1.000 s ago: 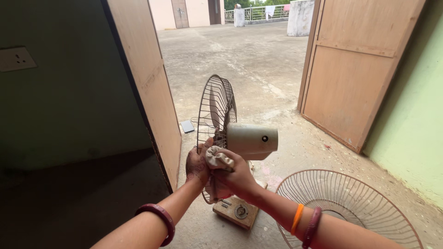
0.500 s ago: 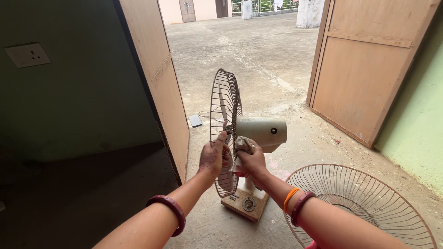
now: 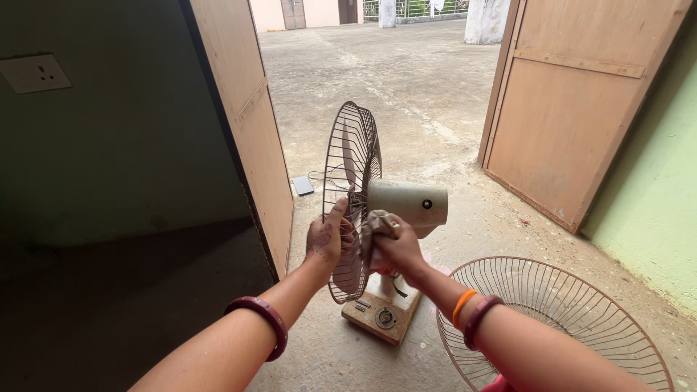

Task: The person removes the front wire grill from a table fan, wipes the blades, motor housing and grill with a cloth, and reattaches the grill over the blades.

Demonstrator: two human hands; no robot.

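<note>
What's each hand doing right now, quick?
Left hand: open, fingers against the fan's rear grille.
Right hand: closed on a cloth, pressed at the motor housing.

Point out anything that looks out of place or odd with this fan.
The table fan is partly taken apart: only its rear grille is mounted, while the front grille lies loose on the concrete floor beside the base. The left hand steadies the rear grille; the right hand presses a cloth against it. Nothing looks broken.
</note>
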